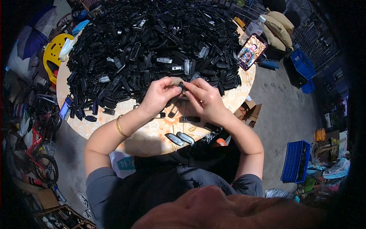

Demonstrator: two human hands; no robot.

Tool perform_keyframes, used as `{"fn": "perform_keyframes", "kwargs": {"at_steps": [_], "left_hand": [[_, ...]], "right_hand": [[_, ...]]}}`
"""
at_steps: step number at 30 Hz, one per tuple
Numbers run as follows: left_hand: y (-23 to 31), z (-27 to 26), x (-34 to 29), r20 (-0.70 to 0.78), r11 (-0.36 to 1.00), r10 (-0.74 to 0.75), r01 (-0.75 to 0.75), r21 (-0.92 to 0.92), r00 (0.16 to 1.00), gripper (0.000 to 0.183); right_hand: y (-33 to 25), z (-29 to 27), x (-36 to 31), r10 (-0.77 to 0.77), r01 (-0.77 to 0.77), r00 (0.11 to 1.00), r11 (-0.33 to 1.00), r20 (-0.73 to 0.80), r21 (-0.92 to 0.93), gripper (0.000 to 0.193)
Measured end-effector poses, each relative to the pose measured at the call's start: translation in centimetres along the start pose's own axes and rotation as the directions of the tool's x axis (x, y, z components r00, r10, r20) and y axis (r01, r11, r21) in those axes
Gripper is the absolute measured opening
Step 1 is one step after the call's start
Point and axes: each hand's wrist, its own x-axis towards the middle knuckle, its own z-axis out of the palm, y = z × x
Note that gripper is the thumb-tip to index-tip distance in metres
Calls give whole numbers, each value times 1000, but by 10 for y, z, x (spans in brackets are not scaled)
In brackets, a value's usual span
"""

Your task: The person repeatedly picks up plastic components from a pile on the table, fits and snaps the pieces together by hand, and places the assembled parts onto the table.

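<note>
My left hand (161,96), with a gold bangle at its wrist, meets my right hand (208,98) above the near part of the table. Thumb and fingers are closed in a pinch on both. Between the fingertips is something small and dark, mostly hidden, with a greyish-beige patch (176,81) at its upper side; I cannot make out its kind. Just beyond the hands a large heap of black plastic parts (152,45) covers the table. Below the hands lie an open black frame-like part (174,109) and a flat black part (190,119). Two parts with pale faces (180,138) rest at the near edge.
A patterned cloth covers the round table (150,131). A lit phone (252,52) stands at its right edge. To the left are a yellow plastic chair (51,57) and a red bicycle (36,143). Blue crates (296,162) and a cardboard box (252,114) stand on the right.
</note>
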Motion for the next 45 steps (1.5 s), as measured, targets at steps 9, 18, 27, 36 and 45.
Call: {"fn": "perform_keyframes", "kwargs": {"at_steps": [9,18,27,36,45], "left_hand": [[4,8,0,15,942,-6,11,-335,1000,28],[44,-23,9,222,539,380,-410,735,898,25],[34,-35,8,14,-284,350,92,955,937,34],[24,-38,13,-3,90,388,-34,995,921,25],[22,-41,20,-135,868,163,-77,490,977,30]], "right_hand": [[6,5,-1,451,-439,871,535,196,722,35],[6,-13,-3,375,-686,724,294,579,666,23],[5,-18,-1,92,-85,869,996,487,-35,27],[19,12,-7,-42,160,955,908,295,-388,26],[6,0,0,109,-106,981,994,162,-27,35]]}}
